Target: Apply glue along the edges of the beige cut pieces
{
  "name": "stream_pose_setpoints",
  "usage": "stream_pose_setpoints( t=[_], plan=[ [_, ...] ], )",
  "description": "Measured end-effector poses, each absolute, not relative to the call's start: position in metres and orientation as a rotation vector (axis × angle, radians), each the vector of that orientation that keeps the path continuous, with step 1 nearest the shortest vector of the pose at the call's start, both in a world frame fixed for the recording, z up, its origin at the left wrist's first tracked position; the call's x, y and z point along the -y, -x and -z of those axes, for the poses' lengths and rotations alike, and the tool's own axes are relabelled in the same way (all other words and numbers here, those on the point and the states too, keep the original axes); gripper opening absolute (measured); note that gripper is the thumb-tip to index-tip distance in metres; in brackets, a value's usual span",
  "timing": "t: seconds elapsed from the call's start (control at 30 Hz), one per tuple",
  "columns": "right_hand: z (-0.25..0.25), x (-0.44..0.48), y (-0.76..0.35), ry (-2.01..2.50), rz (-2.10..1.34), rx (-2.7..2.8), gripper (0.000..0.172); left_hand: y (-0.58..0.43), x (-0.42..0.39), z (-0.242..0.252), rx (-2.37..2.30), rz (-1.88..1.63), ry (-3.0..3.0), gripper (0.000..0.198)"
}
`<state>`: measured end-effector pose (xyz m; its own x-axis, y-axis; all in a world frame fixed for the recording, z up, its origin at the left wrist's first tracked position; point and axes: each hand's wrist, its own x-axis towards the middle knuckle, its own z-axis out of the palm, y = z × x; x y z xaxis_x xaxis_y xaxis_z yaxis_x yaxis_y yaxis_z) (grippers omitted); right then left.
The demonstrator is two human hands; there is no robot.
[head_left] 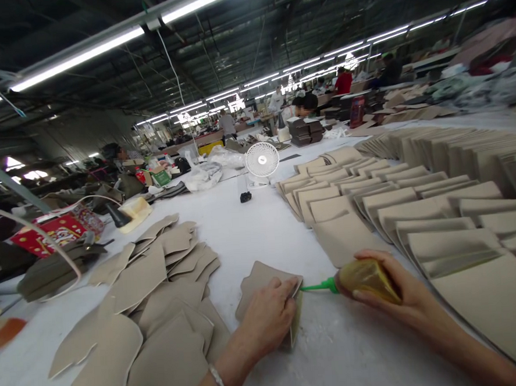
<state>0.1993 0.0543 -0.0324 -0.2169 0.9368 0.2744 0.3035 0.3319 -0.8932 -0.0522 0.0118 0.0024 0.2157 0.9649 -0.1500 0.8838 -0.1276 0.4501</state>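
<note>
My right hand [397, 286] is wrapped round a squeeze glue bottle [368, 279] of yellowish liquid, tipped on its side. Its thin green nozzle [318, 286] points left, with the tip at the edge of a beige cut piece [263, 274]. My left hand [269, 311] lies over that piece, fingers bent and gripping its right edge. Under the fingers a yellowish, shiny strip shows along the edge. Part of the piece is hidden by the hand. To the left lies a loose pile of shaped beige pieces [171, 338]; to the right, overlapping rows of beige panels [444, 240].
A small white fan [262, 161] stands farther back on the white table [224, 218], with a small black object [245, 197] before it. At left are a black-nozzled container [132, 212], a red box [50, 232] and a pale cable [46, 241]. Several people are in the background.
</note>
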Motion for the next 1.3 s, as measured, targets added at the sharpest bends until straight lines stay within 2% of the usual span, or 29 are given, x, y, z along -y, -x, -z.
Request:
stream_pose_setpoints(
  t=[0.23,0.43,0.53,0.77,1.1,1.3],
  plan=[
    [0.038,-0.047,-0.196,1.089,-1.006,1.681,0.049,0.052,-0.011,-0.003,-1.709,-0.234,-2.041,0.050],
    [0.035,-0.066,-0.196,1.125,-0.813,1.736,0.053,0.054,-0.013,-0.001,-1.700,-0.254,-2.050,0.050],
    [0.039,-0.060,-0.195,1.137,-0.823,1.730,0.052,0.055,-0.013,0.001,-1.695,-0.267,-2.049,0.049],
    [0.047,-0.002,-0.183,1.169,-1.014,1.576,0.049,0.054,-0.010,0.000,-1.700,-0.315,-2.010,0.053],
    [0.037,0.000,-0.179,1.182,-1.117,1.511,0.052,0.054,-0.009,0.005,-1.743,-0.321,-2.004,0.051],
    [0.043,0.002,-0.193,1.137,-1.543,1.070,0.056,0.059,-0.009,0.002,-1.739,-0.421,-1.916,0.044]
  ],
)
